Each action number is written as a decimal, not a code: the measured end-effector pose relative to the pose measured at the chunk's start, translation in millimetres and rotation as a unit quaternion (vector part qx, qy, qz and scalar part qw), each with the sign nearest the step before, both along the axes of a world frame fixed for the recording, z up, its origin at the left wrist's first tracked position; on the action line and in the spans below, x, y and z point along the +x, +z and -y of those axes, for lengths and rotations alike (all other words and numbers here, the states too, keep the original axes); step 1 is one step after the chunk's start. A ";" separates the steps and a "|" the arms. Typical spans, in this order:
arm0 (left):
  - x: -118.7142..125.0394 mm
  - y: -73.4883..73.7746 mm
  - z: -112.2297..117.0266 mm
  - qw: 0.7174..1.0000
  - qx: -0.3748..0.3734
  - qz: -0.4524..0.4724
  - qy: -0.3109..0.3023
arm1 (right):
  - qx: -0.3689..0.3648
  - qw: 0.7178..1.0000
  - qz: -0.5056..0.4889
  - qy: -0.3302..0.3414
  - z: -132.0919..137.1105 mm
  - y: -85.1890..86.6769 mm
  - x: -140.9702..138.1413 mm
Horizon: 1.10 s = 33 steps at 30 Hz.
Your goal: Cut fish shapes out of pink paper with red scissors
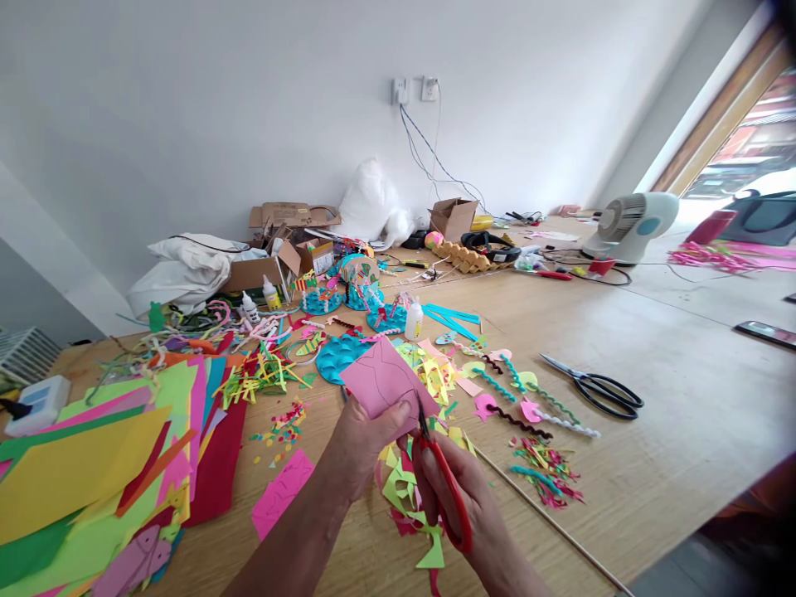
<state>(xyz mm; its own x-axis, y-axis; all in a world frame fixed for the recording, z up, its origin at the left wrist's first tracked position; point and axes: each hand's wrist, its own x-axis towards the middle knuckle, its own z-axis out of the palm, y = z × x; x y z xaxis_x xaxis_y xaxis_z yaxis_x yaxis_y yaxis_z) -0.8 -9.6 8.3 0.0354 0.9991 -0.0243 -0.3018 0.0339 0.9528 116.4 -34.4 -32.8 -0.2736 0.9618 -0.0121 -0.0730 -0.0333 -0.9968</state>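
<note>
Head view: littered wooden floor (684,431) (white wall (186,108) behind)

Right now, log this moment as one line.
left hand: holds pink paper | right hand: red scissors cutting its lower edge | beneath: paper scraps on wooden surface

Bare pale wooden floor (702,414) open at right past the black-handled scissors (597,388), stacked coloured paper sheets (93,464) blocking left, paper scraps (547,473) between.

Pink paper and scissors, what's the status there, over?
Left hand pinching pink paper by its lower edge. Right hand gripping red scissors, blades at the paper's edge. Paper scraps littering the table beneath; black scissors lying apart.
</note>
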 end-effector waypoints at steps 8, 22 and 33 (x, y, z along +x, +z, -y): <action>-3.1 0.4 -0.9 1.000 0.004 0.002 -0.022 | 0.008 1.000 0.020 0.000 0.9 1.4 3.0; -0.7 -3.7 -0.5 1.000 0.010 0.019 0.017 | 0.016 1.000 0.019 -0.010 0.3 -6.1 2.4; 2.6 -6.6 0.4 1.000 0.013 0.011 0.009 | 0.011 1.000 0.002 -0.003 0.9 -5.1 3.4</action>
